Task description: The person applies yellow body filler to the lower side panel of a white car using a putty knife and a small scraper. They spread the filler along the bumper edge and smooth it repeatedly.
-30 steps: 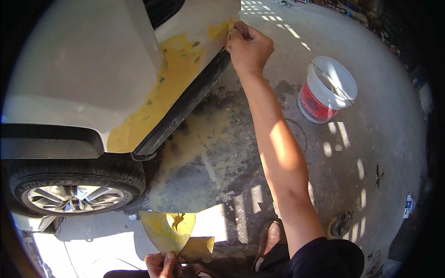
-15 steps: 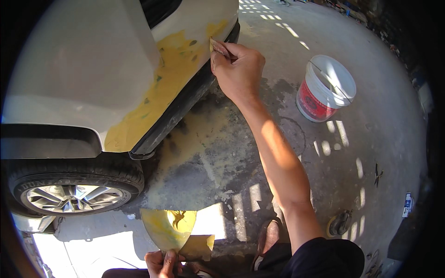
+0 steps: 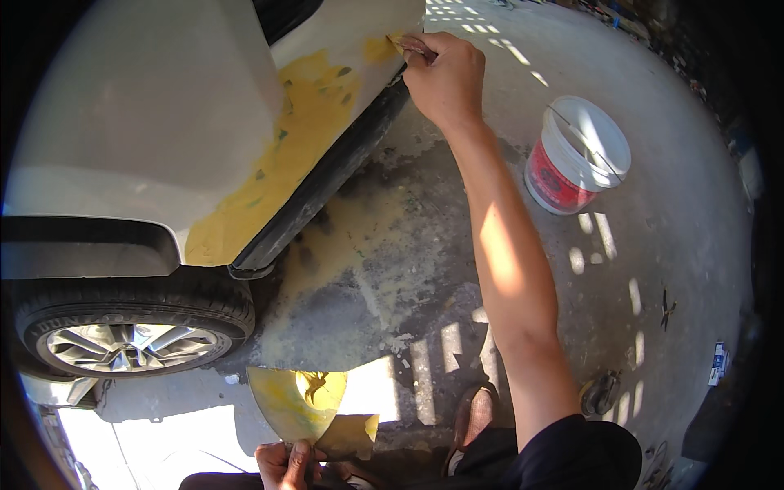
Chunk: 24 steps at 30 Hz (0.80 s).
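Observation:
My right hand is stretched out to the lower edge of a white car's side panel and grips a small flat spreader pressed against the panel. A wide yellow filler patch runs along the panel above the black sill. At the bottom edge, my left hand holds a curved board smeared with yellow filler, with a second flat spreader beside it.
A red and white bucket stands on the concrete floor to the right of my arm. The car's wheel with a silver rim sits lower left. Yellow dust stains the floor under the sill. My sandalled foot is near the bottom.
My right hand swept down along the panel half a second ago and is now back up at the upper end of the yellow patch. My left hand stayed still.

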Available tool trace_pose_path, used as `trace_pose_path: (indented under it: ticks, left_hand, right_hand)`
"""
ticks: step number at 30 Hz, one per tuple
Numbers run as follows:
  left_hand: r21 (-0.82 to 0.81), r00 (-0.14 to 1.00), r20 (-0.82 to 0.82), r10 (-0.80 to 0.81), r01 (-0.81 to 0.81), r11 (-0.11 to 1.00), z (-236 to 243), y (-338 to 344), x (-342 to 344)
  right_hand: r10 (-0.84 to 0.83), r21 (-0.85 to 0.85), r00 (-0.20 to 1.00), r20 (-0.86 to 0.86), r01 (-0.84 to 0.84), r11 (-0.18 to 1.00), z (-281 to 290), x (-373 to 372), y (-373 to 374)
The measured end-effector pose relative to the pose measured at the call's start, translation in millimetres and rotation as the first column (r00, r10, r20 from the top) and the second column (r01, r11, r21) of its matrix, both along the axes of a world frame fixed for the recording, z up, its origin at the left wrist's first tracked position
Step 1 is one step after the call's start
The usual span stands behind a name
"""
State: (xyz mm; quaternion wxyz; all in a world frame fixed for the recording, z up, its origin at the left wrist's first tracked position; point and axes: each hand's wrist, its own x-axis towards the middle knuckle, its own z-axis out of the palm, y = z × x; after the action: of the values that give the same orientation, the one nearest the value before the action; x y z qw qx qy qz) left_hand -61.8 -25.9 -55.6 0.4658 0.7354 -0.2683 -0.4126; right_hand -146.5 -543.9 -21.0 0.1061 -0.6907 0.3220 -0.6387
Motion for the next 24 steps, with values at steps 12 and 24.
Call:
trace_pose_path:
  ticks: [12, 24]
  left_hand:
    - [0.035, 1.000, 0.011, 0.003, -0.003, 0.999, 4.0, -0.5, -0.5]
    - [0.036, 0.999, 0.041, -0.003, 0.001, 0.999, 4.4, 0.8, 1.1]
  right_hand:
    - [0.084, 0.340, 0.865, 0.495, -0.282, 0.897, -15.7, 1.6, 10.0]
    - [0.154, 0.144, 0.888, 0.432, -0.237, 0.961, -31.8, 37.8, 34.3]
